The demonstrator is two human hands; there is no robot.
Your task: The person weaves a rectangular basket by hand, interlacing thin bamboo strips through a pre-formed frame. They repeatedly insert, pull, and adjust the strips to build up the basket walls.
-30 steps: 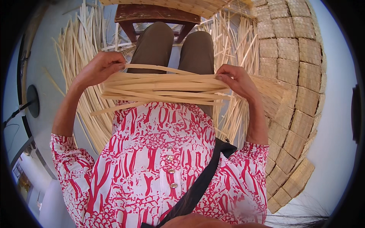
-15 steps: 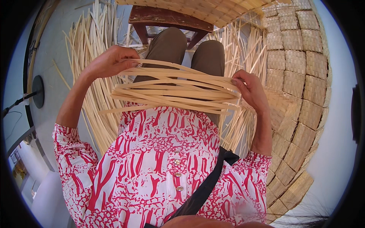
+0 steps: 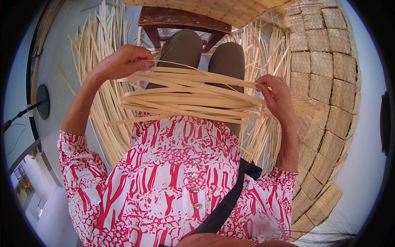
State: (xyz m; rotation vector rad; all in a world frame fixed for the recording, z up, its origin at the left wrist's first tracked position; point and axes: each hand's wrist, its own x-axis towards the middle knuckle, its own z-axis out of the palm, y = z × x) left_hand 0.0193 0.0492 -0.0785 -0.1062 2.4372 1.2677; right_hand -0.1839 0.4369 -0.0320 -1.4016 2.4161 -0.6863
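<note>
Across my lap lies a loose layer of pale, flat bamboo-like strips (image 3: 185, 100), running from side to side and crossing one another. Above its far left end, my left hand (image 3: 131, 61) pinches the end of a thin strip (image 3: 175, 64), which shows partly edge-on and slants down to the right. My right hand (image 3: 276, 94) is at the right end of the layer, thumb and forefinger closed on the tip of a strip (image 3: 242, 82). Whether both hands hold the same strip, I cannot tell.
Long loose strips (image 3: 103, 99) are heaped on the floor to my left, and more strips (image 3: 263, 53) lie to my right. A dark red wooden stool (image 3: 181, 18) stands ahead, under a woven piece (image 3: 222, 9). Stacked woven squares (image 3: 321, 86) line the right side.
My left hand has lifted slightly, and its strip has turned from flat to partly edge-on. My right hand has shifted a little to the right, still pinching a strip end.
</note>
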